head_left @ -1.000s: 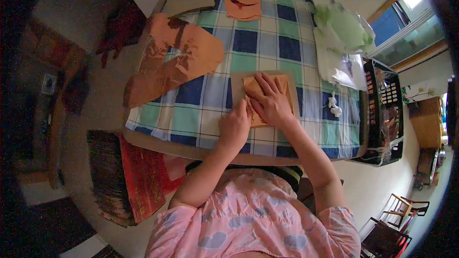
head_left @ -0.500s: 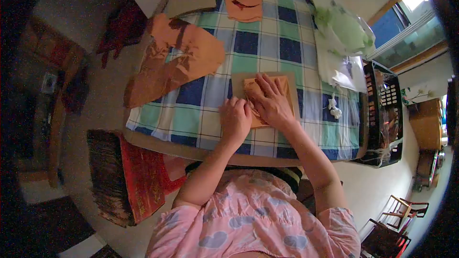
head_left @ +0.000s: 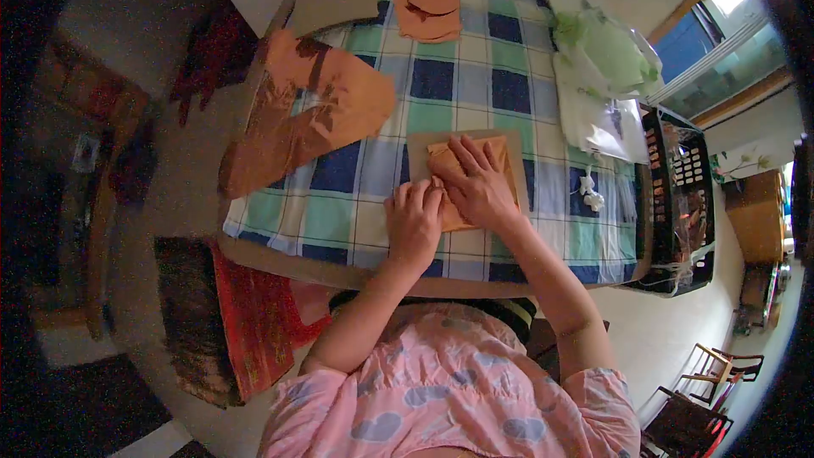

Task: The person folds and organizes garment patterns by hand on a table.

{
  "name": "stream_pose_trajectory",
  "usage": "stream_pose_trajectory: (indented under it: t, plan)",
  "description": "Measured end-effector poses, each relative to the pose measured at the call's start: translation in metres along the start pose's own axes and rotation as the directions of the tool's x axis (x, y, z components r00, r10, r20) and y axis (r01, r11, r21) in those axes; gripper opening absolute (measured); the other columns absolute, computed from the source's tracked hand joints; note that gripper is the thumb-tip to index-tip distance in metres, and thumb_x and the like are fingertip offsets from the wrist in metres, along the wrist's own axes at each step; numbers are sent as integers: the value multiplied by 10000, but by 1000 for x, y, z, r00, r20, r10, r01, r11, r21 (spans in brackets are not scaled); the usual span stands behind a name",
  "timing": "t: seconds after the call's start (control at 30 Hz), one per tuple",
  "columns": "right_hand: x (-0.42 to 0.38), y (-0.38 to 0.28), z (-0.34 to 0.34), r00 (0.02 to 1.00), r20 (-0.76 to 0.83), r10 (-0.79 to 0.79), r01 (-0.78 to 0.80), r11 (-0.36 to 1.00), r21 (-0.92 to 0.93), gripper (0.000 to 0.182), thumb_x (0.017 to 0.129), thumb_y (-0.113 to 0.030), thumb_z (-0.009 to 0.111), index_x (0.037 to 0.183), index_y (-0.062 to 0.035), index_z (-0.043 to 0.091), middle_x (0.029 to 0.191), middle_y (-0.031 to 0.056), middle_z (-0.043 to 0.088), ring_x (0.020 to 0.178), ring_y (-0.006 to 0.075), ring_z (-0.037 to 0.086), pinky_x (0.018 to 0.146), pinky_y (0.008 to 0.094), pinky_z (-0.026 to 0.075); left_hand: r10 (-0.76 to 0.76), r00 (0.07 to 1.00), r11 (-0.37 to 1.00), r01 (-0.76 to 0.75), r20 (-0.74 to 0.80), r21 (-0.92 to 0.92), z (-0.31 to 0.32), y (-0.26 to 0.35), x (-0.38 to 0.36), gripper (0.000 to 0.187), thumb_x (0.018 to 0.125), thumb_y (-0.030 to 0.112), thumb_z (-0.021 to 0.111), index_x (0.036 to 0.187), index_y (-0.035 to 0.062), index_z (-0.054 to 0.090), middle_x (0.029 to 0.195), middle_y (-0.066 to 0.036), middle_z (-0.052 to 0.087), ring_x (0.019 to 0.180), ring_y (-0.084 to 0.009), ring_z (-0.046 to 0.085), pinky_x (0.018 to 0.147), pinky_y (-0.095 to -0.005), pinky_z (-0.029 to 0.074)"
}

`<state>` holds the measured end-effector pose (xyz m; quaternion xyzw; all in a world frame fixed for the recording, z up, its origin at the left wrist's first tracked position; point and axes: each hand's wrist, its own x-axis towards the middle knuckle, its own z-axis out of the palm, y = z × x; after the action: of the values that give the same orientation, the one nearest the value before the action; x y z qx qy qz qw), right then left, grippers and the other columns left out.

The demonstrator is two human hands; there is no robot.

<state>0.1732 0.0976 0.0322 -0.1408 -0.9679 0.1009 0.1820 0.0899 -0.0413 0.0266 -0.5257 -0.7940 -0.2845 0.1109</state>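
Orange paper sheet [head_left: 500, 161] lies on a tan cardboard backing [head_left: 417, 153], near the front middle of the checked tablecloth [head_left: 475, 76]. Right hand [head_left: 476, 185] rests flat on top of the sheet, fingers spread and pointing toward the far left, palm pressing down. It covers most of the sheet; only the right strip and a near corner show. Left hand [head_left: 414, 222] sits just beside it on the left, fingers curled together, tips at the sheet's left edge. Cannot tell whether it pinches the paper or only pushes against it. The two hands touch at the knuckles.

Edges: the near table edge runs just below the left wrist. Bare cloth lies open to the left of the cardboard, and also far of it, up to a large crumpled orange sheet [head_left: 314, 110] at the far left that hangs over the table's left edge. More orange pieces [head_left: 428, 0] and a brown card [head_left: 335, 0] lie at the far end. White and green plastic bags [head_left: 606, 68] crowd the far right. A small white object [head_left: 591, 191] lies right of the cardboard, too small to identify. A black crate [head_left: 682, 195] stands against the right edge.

The sheet's fold lines are hidden under the hand. The crate's contents are blurred.
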Motion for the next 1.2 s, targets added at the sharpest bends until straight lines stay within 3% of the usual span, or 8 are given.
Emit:
stream_pose_trajectory:
  t: [0.07,0.17,0.27,0.57,0.67,0.77,0.87,1.2]
  plan:
    - [0,2,5,1000,5,17,-17,1000,8,416,844,-340,553,1243,-222,569,1437,144,358,1325,339,319,1079,548,191,55,998,998,-55,14,9,2,-3,-5,171,794,134,601,951,68,621,1102,-27,562,1055,-237,490,816,-433,389]
    - [1,6,3,999,33,-19,20,999,-29,418,844,-332,555,1248,-220,563,1438,143,356,1330,339,309,1079,547,195,39,982,998,-47,185,43,0,-5,-10,173,802,155,609,956,86,649,1181,-44,567,1160,-299,445,937,-485,355]
    - [1,4,2,1000,-7,-12,12,999,30,417,781,-156,590,1192,-223,602,1440,144,340,1329,353,306,1082,531,213,85,985,990,-101,150,101,-6,-4,-11,207,829,141,550,1004,66,632,1156,-26,573,1093,-245,481,810,-461,385]
    - [-6,6,-10,996,61,-66,62,996,60,405,744,-125,605,1137,-223,628,1458,117,319,1351,341,274,1090,516,211,130,981,987,-142,145,76,-1,-7,-11,283,829,151,544,1065,15,619,1142,-64,578,1088,-269,483,838,-453,383]
    - [3,6,-9,996,49,-74,74,997,4,522,750,-246,642,1256,-160,547,1432,134,364,1333,347,301,1097,541,178,112,986,992,-118,126,46,-1,-7,-12,285,795,115,586,1067,35,611,1125,-59,576,1081,-268,485,843,-441,385]
    - [5,2,-11,999,28,27,-30,994,106,471,768,-107,588,1234,-164,543,1421,145,367,1326,353,312,1092,523,208,-13,1000,986,11,-9,-167,-1,-13,-9,337,744,67,633,1079,62,593,1129,-55,557,1077,-267,486,844,-427,386]
    - [5,4,-6,1000,16,5,-7,996,93,480,778,-92,569,1253,-125,508,1398,157,390,1312,353,332,1086,528,218,-118,993,990,116,-11,-84,1,-21,-11,402,703,39,666,1091,89,576,1140,-51,537,1077,-267,485,840,-419,388]
    - [7,1,-7,1000,-9,18,-17,996,90,412,811,-83,526,1223,-75,518,1373,163,410,1305,348,340,1085,509,229,9,993,1000,-8,115,-8,2,-30,11,384,741,114,644,1124,117,606,1250,-76,503,1156,-292,433,952,-463,330]
